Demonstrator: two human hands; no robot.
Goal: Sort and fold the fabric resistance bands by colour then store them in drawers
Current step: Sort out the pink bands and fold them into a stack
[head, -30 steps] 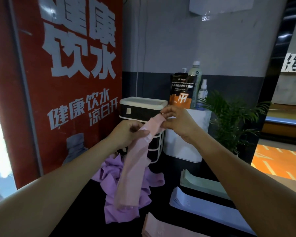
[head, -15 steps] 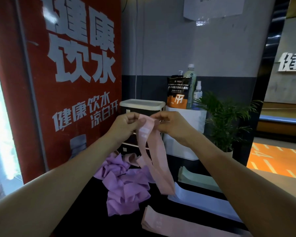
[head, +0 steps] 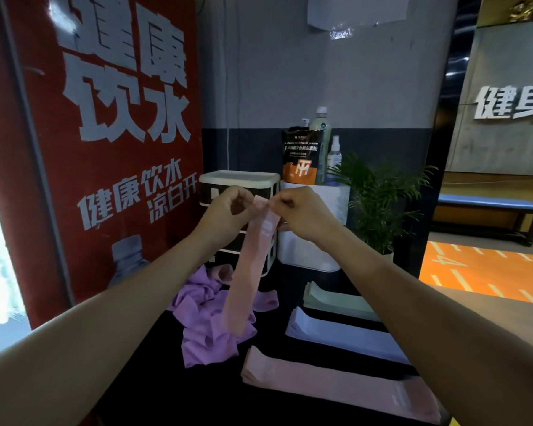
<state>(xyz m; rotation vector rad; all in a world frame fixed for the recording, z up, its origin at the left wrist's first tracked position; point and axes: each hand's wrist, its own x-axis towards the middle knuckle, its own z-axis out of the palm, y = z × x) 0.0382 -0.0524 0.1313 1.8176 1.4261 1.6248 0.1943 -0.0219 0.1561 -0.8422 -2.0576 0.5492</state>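
A pink band (head: 248, 272) hangs flat and straight in the air above the table. My left hand (head: 225, 213) and my right hand (head: 302, 213) each pinch a top corner of it. Under it lies a loose heap of purple bands (head: 206, 327) with one pink band (head: 223, 272) among them. Three flat stacks lie on the black table (head: 154, 388): pink (head: 330, 384) nearest, pale blue (head: 342, 335) behind it, pale green (head: 336, 299) farthest. A small white-topped drawer unit (head: 240, 179) stands behind my hands.
A red poster panel (head: 105, 149) walls off the left. A white box (head: 314, 229) beside the drawers carries a black-and-orange pouch (head: 300, 158) and bottles (head: 322, 139). A potted plant (head: 379, 198) stands to its right; an orange floor and a blue bench lie beyond.
The pink band was an open, twisted loop half a second ago; now it hangs flattened and straight. Both hands have shifted slightly apart at its top edge.
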